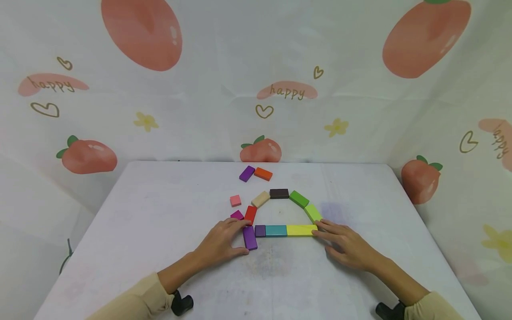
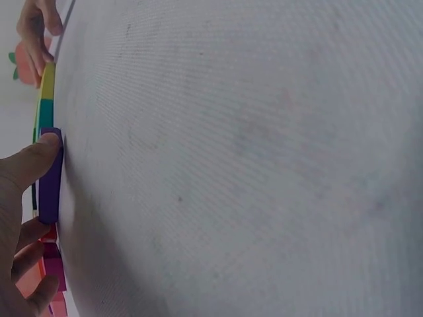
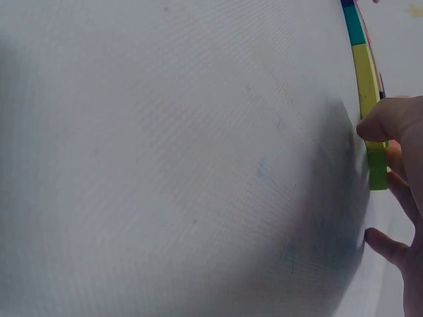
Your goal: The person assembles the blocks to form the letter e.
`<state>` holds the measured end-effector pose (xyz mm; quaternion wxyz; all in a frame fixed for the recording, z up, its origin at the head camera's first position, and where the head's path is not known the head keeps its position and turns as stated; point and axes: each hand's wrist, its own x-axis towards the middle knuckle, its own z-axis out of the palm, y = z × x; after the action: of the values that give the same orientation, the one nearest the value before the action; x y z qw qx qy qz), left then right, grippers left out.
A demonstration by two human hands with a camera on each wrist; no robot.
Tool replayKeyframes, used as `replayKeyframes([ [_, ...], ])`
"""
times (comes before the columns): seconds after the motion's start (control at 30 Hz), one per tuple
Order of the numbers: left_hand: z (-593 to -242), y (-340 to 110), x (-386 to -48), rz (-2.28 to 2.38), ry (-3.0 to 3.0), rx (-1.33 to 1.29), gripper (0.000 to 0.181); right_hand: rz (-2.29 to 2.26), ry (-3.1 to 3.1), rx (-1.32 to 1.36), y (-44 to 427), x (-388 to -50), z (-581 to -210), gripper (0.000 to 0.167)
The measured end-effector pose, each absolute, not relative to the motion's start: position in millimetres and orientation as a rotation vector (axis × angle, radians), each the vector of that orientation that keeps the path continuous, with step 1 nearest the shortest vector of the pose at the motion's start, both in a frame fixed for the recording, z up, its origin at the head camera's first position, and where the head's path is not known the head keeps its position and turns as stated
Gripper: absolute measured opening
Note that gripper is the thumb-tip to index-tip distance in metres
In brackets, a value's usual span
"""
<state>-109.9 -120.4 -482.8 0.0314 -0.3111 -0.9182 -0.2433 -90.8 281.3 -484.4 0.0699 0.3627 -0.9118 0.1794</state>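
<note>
My left hand (image 1: 220,240) pinches a purple block (image 1: 250,238) lengthwise, its thumb on the near end and its fingers at the far end. This block stands at the left end of a straight row: a small dark purple block (image 1: 260,231), a teal block (image 1: 276,231) and a yellow block (image 1: 301,230). My right hand (image 1: 347,244) has its fingers loosely extended, fingertips at the yellow block's right end and beside the light green block (image 1: 313,213). An arch rises behind the row: red (image 1: 250,215), beige (image 1: 261,199), black (image 1: 279,194) and green (image 1: 298,198) blocks.
A magenta block (image 1: 237,215) lies left of the red one, partly behind the left fingers. Farther back are a pink block (image 1: 235,201), another purple block (image 1: 247,174) and an orange block (image 1: 263,174). A white cloth (image 1: 160,204) covers the table.
</note>
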Motion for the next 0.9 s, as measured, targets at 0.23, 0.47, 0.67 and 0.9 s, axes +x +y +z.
replayKeyframes([
  [0.23,-482.7,-120.7,-109.7,-0.736,-2.827,-0.955,0.073,0.534,-2.748,1.095,281.1,-90.6,-484.7,0.053],
  [0.47,-482.3,-120.6,-109.8,-0.718,-2.805,-0.961,0.074,0.532,-2.737,1.097,281.9,-90.6,-485.7,0.054],
  [0.67,-480.8,-120.2,-110.2,-0.705,-2.817,-0.952,0.074,0.529,-2.735,1.096,281.9,-90.8,-485.7,0.054],
  [0.9,-474.2,-119.6,-118.5,-0.762,-2.743,-0.933,0.075,0.534,-2.718,1.105,282.4,-91.0,-485.5,0.054],
])
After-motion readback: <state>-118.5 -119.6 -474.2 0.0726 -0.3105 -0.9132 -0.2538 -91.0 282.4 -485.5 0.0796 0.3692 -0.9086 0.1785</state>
